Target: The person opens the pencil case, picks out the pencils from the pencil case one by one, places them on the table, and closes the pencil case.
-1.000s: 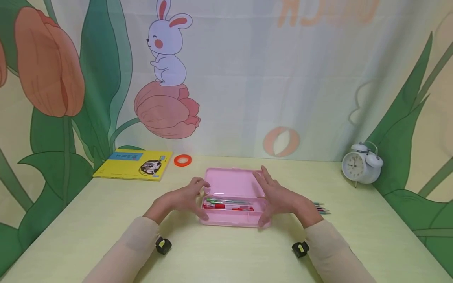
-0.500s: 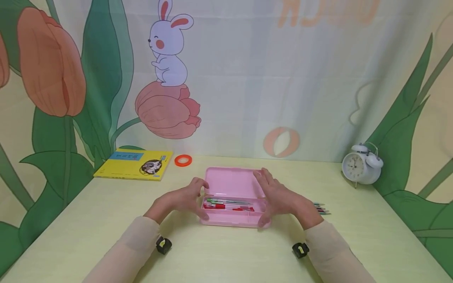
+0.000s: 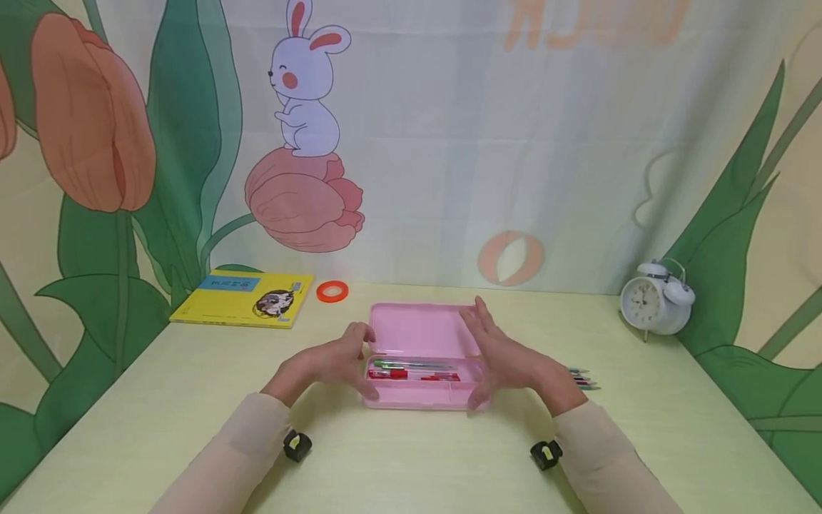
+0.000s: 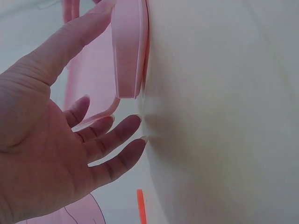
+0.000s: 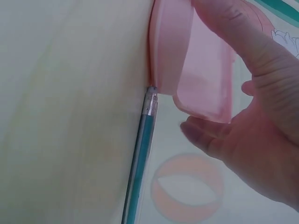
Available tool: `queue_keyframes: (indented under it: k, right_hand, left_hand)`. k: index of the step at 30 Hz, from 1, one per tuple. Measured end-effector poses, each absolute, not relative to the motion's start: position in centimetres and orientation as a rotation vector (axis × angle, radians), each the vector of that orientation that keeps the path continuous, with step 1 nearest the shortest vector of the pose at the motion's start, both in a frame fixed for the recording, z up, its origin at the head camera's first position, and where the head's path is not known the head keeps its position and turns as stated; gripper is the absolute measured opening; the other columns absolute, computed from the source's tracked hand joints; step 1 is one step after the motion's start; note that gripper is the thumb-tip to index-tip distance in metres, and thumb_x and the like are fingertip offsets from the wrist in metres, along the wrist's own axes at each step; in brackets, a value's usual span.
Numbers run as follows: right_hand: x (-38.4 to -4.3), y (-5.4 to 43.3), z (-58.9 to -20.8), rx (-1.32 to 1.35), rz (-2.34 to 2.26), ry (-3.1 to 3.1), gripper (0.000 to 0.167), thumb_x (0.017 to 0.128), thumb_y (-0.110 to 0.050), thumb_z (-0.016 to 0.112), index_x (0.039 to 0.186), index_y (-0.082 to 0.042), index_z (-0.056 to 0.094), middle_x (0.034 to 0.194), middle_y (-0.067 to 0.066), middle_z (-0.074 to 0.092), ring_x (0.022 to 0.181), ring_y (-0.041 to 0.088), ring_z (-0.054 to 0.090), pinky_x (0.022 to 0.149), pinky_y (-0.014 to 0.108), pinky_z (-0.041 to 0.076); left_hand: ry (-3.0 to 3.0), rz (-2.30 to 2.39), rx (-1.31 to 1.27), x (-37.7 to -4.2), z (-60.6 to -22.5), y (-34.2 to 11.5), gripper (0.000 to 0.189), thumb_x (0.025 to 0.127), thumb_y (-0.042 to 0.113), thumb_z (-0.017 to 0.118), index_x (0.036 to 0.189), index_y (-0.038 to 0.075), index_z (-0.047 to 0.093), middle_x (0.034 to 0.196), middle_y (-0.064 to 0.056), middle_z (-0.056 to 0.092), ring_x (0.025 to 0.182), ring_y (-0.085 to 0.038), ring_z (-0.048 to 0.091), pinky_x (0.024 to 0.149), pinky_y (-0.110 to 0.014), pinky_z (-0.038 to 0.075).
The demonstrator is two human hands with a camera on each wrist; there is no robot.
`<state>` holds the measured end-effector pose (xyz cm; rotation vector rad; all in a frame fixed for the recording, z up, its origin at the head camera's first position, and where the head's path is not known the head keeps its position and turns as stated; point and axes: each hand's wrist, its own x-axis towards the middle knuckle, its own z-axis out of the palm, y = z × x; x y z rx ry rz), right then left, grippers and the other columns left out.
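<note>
A pink pencil case (image 3: 424, 398) lies on the table with its lid (image 3: 417, 330) raised at the back. Inside its rear compartment are a green-capped clear pen (image 3: 411, 365), a red pen (image 3: 388, 374) and other thin red items too small to tell. At the case's left end is my left hand (image 3: 335, 359), its thumb on the front corner and its fingers spread beside the lid. On the right end, my right hand (image 3: 504, 359) rests its thumb on the front corner. Its other fingers extend up beside the lid's right edge, partly covering it.
Several pencils (image 3: 583, 379) lie right of the case, beyond my right wrist. A white alarm clock (image 3: 650, 300) stands at the far right. Toward the back left are a yellow book (image 3: 240, 300) and an orange tape roll (image 3: 332, 291). A printed curtain (image 3: 437, 143) hangs behind the table.
The case and its lid have shifted very slightly to the left. My right fingertips sit a little higher than half a second ago, while both hands stay at the case's ends.
</note>
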<state>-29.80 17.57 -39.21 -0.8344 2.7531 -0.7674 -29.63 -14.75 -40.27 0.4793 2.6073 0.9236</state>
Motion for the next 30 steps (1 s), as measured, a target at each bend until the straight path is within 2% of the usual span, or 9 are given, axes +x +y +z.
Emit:
queue_keyframes:
  k: [3,8,11,14,16,18,21,25,30]
  right_hand:
    - [-29.9,17.6,-39.2,-0.838,-0.789,2.775,0.156,0.05,-0.038,0.101,0.161,-0.02,-0.008,0.161,0.007,-0.029,0.151,0.034,-0.007,0.115,0.055,0.024]
    - [-29.8,17.5,-39.1,-0.819,-0.734,2.81,0.158,0.049,-0.04,0.101,0.16,-0.019,-0.009,0.163,0.011,-0.022,0.151,0.037,-0.001,0.113,0.056,0.029]
    - [-29.7,17.4,-38.9,-0.795,-0.701,2.835,0.158,0.048,-0.04,0.102,0.161,-0.018,-0.007,0.164,0.014,-0.015,0.15,0.04,0.011,0.11,0.055,0.033]
    - [-29.4,17.1,-38.7,-0.779,-0.668,2.861,0.158,0.048,-0.039,0.102,0.161,-0.016,-0.006,0.164,0.017,-0.01,0.144,0.042,0.026,0.108,0.054,0.037]
    - [-29.3,17.0,-38.6,-0.763,-0.649,2.875,0.158,0.048,-0.038,0.102,0.161,-0.016,-0.006,0.164,0.018,-0.008,0.138,0.043,0.037,0.107,0.053,0.039]
    - [-29.1,16.9,-38.5,-0.745,-0.627,2.891,0.158,0.048,-0.038,0.102,0.16,-0.016,-0.006,0.164,0.019,-0.007,0.131,0.044,0.044,0.105,0.054,0.041]
    - [-28.9,16.8,-38.5,-0.727,-0.616,2.905,0.157,0.048,-0.037,0.102,0.16,-0.015,-0.007,0.163,0.02,-0.005,0.12,0.042,0.053,0.102,0.053,0.045]
    - [-28.8,16.8,-38.7,-0.703,-0.603,2.92,0.157,0.049,-0.037,0.102,0.16,-0.016,-0.007,0.162,0.019,-0.002,0.117,0.044,0.054,0.099,0.053,0.047]
    - [-28.6,16.7,-38.6,-0.676,-0.593,2.942,0.155,0.05,-0.037,0.102,0.16,-0.018,-0.006,0.162,0.017,-0.001,0.123,0.052,0.047,0.1,0.058,0.045]
  left_hand:
    - [2.597,0.965,0.467,-29.6,-40.2,-14.8,0.093,0.067,0.028,0.095,0.133,0.009,0.033,0.125,-0.009,0.042,0.111,-0.025,0.046,0.092,-0.04,0.045]
    - [2.571,0.996,0.443,-29.5,-40.2,-14.7,0.097,0.067,0.027,0.095,0.135,0.008,0.029,0.124,-0.012,0.047,0.111,-0.026,0.048,0.095,-0.043,0.044]
    - [2.571,0.98,0.438,-29.5,-40.1,-14.6,0.109,0.067,0.028,0.095,0.144,0.01,0.021,0.13,-0.012,0.051,0.113,-0.026,0.051,0.101,-0.045,0.043]
    - [2.562,0.983,0.444,-29.4,-39.8,-14.4,0.13,0.066,0.027,0.096,0.156,0.013,0.003,0.135,-0.012,0.053,0.115,-0.025,0.052,0.106,-0.047,0.041]
    - [2.568,0.963,0.459,-29.3,-39.6,-14.3,0.14,0.066,0.027,0.096,0.158,0.015,-0.009,0.13,-0.011,0.057,0.113,-0.024,0.054,0.106,-0.046,0.042]
    - [2.564,0.959,0.463,-29.2,-39.5,-14.1,0.145,0.066,0.026,0.096,0.158,0.017,-0.016,0.127,-0.009,0.059,0.111,-0.023,0.055,0.105,-0.046,0.043]
    - [2.582,0.938,0.477,-29.0,-39.4,-14.0,0.146,0.066,0.025,0.095,0.158,0.018,-0.017,0.124,-0.009,0.061,0.108,-0.023,0.056,0.103,-0.045,0.044]
    - [2.619,0.933,0.518,-28.7,-39.4,-13.8,0.144,0.067,0.023,0.095,0.158,0.017,-0.016,0.127,-0.011,0.059,0.106,-0.024,0.057,0.1,-0.043,0.046]
    - [2.65,0.942,0.523,-28.7,-39.4,-13.9,0.146,0.067,0.023,0.095,0.157,0.015,-0.02,0.117,-0.011,0.063,0.095,-0.022,0.06,0.091,-0.039,0.05]
